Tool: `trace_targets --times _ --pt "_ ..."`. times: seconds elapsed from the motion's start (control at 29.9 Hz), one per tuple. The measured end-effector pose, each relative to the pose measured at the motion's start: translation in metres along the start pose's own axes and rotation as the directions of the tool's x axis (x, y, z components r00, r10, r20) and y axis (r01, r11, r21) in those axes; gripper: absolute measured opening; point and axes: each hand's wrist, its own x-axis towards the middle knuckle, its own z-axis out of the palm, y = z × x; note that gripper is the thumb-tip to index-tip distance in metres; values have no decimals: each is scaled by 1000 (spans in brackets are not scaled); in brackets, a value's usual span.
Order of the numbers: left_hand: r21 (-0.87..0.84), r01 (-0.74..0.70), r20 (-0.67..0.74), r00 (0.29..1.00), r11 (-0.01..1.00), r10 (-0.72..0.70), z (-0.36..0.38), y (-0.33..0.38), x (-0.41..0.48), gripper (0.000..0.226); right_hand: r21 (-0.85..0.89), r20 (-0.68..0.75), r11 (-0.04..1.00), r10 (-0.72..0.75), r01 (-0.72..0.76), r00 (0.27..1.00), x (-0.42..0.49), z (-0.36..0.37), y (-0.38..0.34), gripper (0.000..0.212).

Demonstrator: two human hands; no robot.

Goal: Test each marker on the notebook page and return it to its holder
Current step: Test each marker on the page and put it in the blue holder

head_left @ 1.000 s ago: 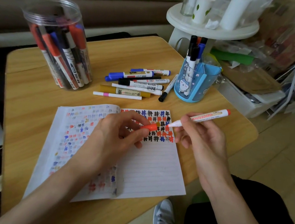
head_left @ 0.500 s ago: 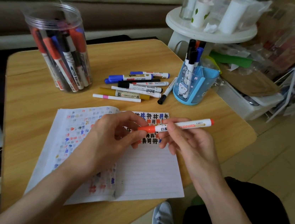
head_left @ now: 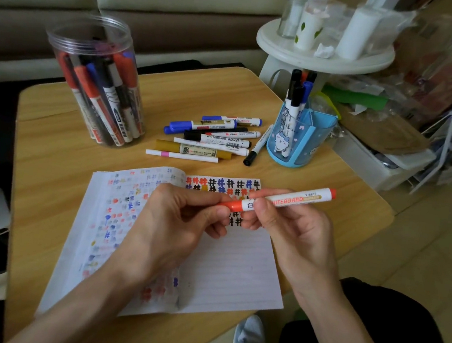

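Note:
An orange whiteboard marker (head_left: 289,200) lies level above the open notebook (head_left: 224,268), its orange cap seated on the body. My left hand (head_left: 176,222) pinches the cap end. My right hand (head_left: 284,224) grips the white barrel beside it. The page's top rows carry coloured hash marks. A blue pen holder (head_left: 304,146) with several markers stands at the table's right. At the back left is a clear jar (head_left: 102,82) full of markers. Several loose markers (head_left: 211,138) lie between them.
The wooden table (head_left: 50,155) ends close behind the holder and at my knees. A white round stool (head_left: 321,55) with bottles stands behind the holder. White bins and clutter (head_left: 385,162) sit on the floor to the right. My shoe (head_left: 250,342) shows below the table edge.
The cap, held apart from the tip a second ago, now sits on the marker. The marker has levelled out and both hands have come together over the page.

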Motion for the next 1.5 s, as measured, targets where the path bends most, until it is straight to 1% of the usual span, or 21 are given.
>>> trace_targets --times 0.07,0.17,0.23,0.33,0.43,0.53,0.67,0.8,0.97,1.14,1.3,1.5 --pt "4 -4 -3 1000 1000 4 1 1 -2 21 -11 8 1000 -17 17 1000 -1 1 -1 13" --pt "18 1 4 1000 1000 -1 -1 2 -2 20 -4 6 1000 4 -4 1000 0 1 -1 13" --pt "31 19 31 999 999 -20 0 5 -1 20 3 -1 999 41 -41 999 3 2 0 16" --pt "-39 84 26 996 996 -83 2 10 3 26 99 -23 987 133 -130 991 9 1 -3 23" --pt "-87 125 -29 991 988 -128 5 12 7 23 205 -78 959 215 -195 974 18 -11 -11 28" --pt "-125 143 -84 985 982 -154 5 17 14 14 229 -188 958 215 -171 958 29 -27 -18 26" --pt "25 33 -71 997 999 -31 3 42 43 19 91 -298 983 180 -160 937 41 -45 -19 29" --pt "114 -48 -104 993 992 60 10 57 84 11 86 -343 981 192 -172 919 50 -52 -16 35" --pt "90 -108 -197 973 990 124 26 70 122 13 17 -368 993 114 -116 923 66 -60 -16 41" --pt "21 -131 -242 961 991 132 39 77 142 14 34 -385 996 86 -79 919 78 -68 -20 42" --pt "82 -178 -258 947 981 193 45 80 154 19 58 -374 996 90 -73 923 79 -74 -20 42" --pt "166 -211 -230 942 963 246 54 81 163 31 60 -355 997 72 -54 932 80 -78 -21 45"
